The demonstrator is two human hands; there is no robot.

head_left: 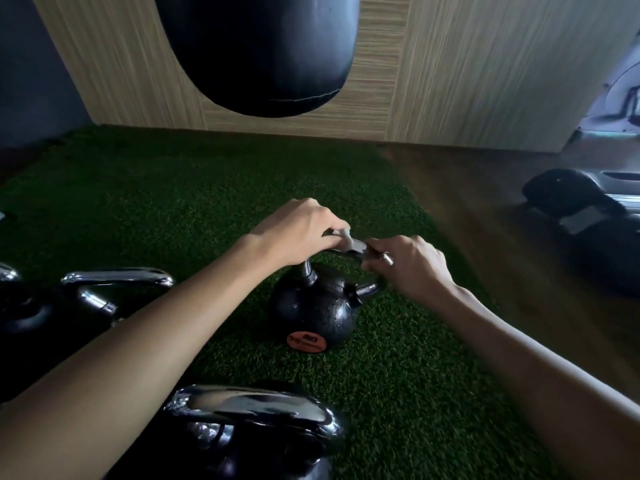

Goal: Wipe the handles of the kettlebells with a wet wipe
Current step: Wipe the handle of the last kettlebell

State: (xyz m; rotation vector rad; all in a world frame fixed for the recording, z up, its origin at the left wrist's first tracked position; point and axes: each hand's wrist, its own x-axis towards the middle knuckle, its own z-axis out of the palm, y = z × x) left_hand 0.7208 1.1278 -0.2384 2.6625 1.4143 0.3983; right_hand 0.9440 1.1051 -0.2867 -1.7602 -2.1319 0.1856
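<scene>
Kettlebell (315,306) upright on green turf (173,202). Against its handle (367,290), wipe (349,241), pinched by left hand (301,226); right hand (412,265) curled round handle's right end. Nearer than kettlebell, second kettlebell (242,427); left of it, third kettlebell (114,276); beyond and above, hanging black punchbag (256,53).

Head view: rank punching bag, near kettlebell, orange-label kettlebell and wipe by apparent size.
1. Punching bag
2. Near kettlebell, though closeness to the camera inflates it
3. Orange-label kettlebell
4. Wipe, mostly hidden
</scene>
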